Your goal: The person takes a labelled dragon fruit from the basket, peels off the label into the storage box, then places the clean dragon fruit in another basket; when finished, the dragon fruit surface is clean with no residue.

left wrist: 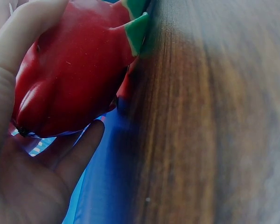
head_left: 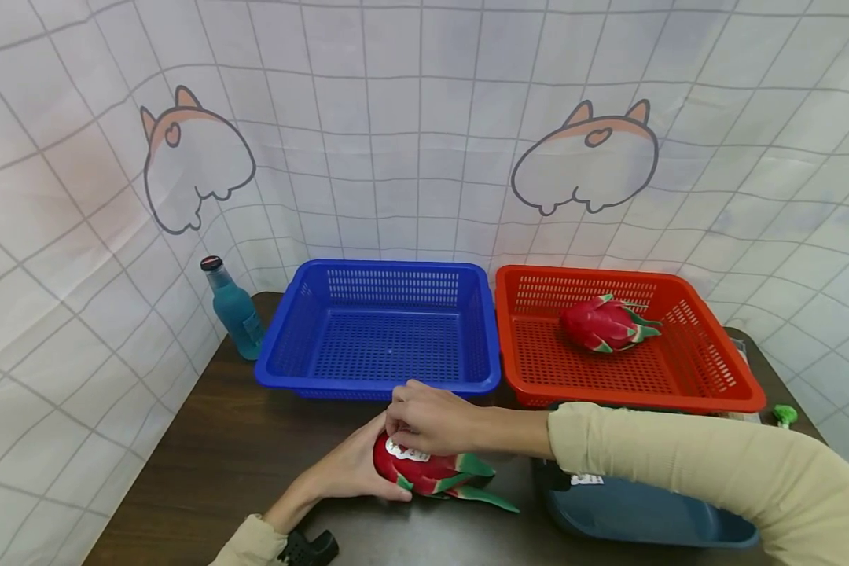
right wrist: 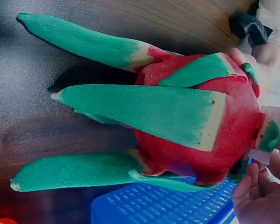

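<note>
A red toy dragon fruit (head_left: 435,472) with green leaf tips lies on the table. My left hand (head_left: 354,464) grips its left end, thumb on the near side and fingers on the far side. In the left wrist view that hand's thumb and fingers curve round the red dragon fruit body (left wrist: 74,70). My right hand (head_left: 428,417) is over its top with curled fingers, pinching a white printed label (head_left: 406,450) against the fruit. The right wrist view shows the pale label (right wrist: 270,133) between the fruit and the right hand (right wrist: 266,191); its fingertips are partly hidden.
Behind the hands stand a blue basket (head_left: 382,385) and a red basket (head_left: 630,401) holding another dragon fruit (head_left: 601,324). A blue bottle (head_left: 237,310) stands at the left. Under the right sleeve is a dark blue tray (head_left: 651,511); a green-topped item (head_left: 784,414) lies at far right.
</note>
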Tool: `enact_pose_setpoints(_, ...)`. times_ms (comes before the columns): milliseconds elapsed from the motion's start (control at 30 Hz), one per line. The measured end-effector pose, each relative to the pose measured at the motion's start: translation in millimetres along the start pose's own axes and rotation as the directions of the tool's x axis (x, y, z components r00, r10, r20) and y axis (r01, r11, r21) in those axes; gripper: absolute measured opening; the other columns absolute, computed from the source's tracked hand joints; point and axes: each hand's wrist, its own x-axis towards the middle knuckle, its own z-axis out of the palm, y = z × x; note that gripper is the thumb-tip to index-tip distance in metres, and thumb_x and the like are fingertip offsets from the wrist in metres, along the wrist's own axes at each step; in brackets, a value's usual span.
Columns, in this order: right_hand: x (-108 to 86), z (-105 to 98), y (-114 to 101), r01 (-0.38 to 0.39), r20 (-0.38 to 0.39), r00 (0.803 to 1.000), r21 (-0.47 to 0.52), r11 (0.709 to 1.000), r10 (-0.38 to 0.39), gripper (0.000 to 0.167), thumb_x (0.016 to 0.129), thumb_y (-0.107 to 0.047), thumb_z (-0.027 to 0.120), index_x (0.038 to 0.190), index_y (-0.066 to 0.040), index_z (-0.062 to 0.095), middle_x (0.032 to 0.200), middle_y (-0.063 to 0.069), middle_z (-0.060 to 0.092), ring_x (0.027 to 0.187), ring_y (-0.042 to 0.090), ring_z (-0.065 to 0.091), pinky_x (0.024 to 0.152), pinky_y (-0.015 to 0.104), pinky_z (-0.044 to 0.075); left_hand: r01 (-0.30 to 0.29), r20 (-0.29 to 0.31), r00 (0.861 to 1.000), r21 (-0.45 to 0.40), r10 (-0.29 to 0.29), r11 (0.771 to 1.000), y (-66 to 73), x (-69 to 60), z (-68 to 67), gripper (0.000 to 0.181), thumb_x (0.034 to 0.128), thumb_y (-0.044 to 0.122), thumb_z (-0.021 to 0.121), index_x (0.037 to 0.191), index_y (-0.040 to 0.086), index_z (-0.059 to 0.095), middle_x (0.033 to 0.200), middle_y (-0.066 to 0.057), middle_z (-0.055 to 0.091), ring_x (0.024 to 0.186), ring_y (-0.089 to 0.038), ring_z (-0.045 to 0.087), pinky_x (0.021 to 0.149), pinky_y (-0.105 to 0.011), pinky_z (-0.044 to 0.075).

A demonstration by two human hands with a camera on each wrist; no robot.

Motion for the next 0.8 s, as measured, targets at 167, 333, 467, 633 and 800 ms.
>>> enact_pose_setpoints(167,0.6,3.2,0.1,0.001,-0.026,1.0,0.003,1.0,-0.001,0.007,0.093,-0.02,0.065,0.086,-0.017,0.066,0.088,-0.003,0.056,0.083,0.01,0.045,0.067,0.013,0.038,-0.004,-0.008,1.0,0.018,0.004,1.0,0.4,0.3,0.0,0.092,0.0699,0.029,0.088,0.143,0.029,0.032,0.135,0.003,0.052,0.114,-0.009,0.059,0.092,-0.026,0.054)
enact_pose_setpoints(333,0.8,6.3,-0.2,-0.001,-0.03,1.0,0.012,1.0,0.001,0.009,0.095,-0.02,0.061,0.087,-0.017,0.062,0.091,-0.003,0.057,0.086,0.01,0.046,0.071,0.014,0.041,0.001,-0.007,1.0,0.007,-0.001,1.0,1.6,-0.1,-0.5,0.09,0.0707,0.028,0.088,0.142,0.03,0.033,0.135,0.004,0.052,0.113,-0.009,0.059,0.091,-0.027,0.055)
enact_pose_setpoints(467,1.0,7.0,-0.3,-0.006,-0.011,1.0,0.011,1.0,0.006,0.01,0.098,-0.022,0.058,0.089,-0.017,0.059,0.091,-0.005,0.057,0.086,0.009,0.045,0.072,0.014,0.041,-0.003,-0.01,1.0,0.013,0.003,1.0,0.9,-0.2,-1.5,0.087,0.071,0.028,0.087,0.14,0.03,0.035,0.134,0.003,0.053,0.113,-0.009,0.06,0.09,-0.027,0.055)
enact_pose_setpoints(633,0.5,7.5,0.6,0.005,-0.001,1.0,0.021,1.0,-0.005,0.01,0.099,-0.022,0.056,0.09,-0.017,0.057,0.088,-0.006,0.058,0.082,0.008,0.043,0.068,0.012,0.038,0.004,-0.014,1.0,0.03,-0.003,1.0,-1.2,-0.4,-1.5,0.084,0.0713,0.029,0.087,0.139,0.03,0.036,0.132,0.003,0.053,0.111,-0.009,0.06,0.089,-0.027,0.055)
enact_pose_setpoints(800,-1.5,8.8,2.4,0.044,-0.006,0.999,-0.027,0.999,-0.044,0.011,0.1,-0.022,0.054,0.089,-0.018,0.055,0.087,-0.007,0.056,0.082,0.008,0.043,0.068,0.012,0.037,-0.004,-0.015,1.0,0.042,0.005,0.999,-1.9,-0.1,-0.3,0.081,0.0712,0.03,0.087,0.136,0.028,0.039,0.129,0.001,0.055,0.109,-0.009,0.061,0.088,-0.027,0.056)
